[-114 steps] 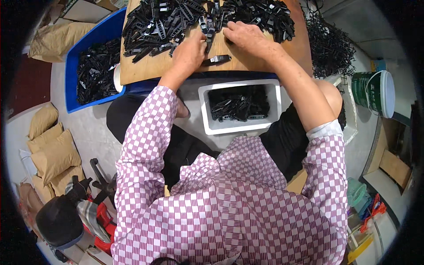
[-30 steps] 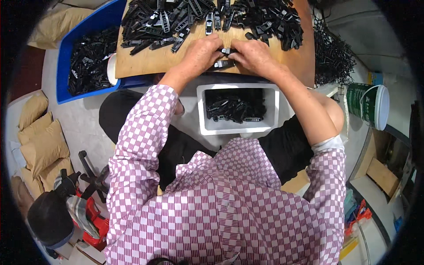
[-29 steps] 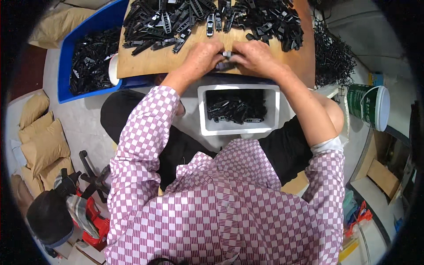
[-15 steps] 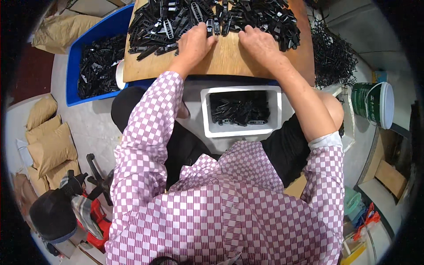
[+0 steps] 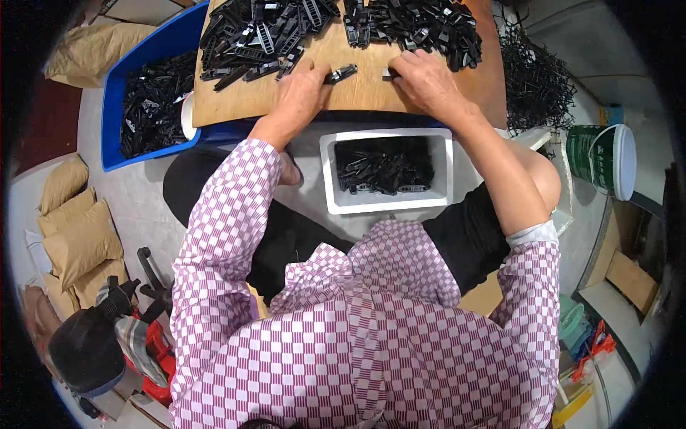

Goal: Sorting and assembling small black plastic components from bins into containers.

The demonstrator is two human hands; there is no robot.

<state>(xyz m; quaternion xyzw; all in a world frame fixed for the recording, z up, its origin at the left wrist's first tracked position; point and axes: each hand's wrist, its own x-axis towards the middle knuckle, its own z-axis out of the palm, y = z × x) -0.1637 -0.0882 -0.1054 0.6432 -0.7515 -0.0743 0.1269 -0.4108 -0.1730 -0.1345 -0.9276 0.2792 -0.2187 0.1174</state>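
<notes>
Pinching near one end seems smart imo, like the left hand (image 5: 302,89) with that black part (image 5: 343,74), while the right hand (image 5: 429,82) pinches a mostly hidden piece (image 5: 387,73), both over the wooden tabletop (image 5: 361,96)

I'm getting a fairly bright view, with light apparently falling from above and brightening the wooden tabletop (image 5: 364,96). Small glints are showing on the piled black parts (image 5: 243,43), while the interior of the white foam box (image 5: 449,171) is sinking into darkness. Soft shadows are lying beside the left hand (image 5: 300,93) and right hand (image 5: 429,79). The fisheye is bowing the table's near edge, and black vignetting is swallowing the corners.
</notes>
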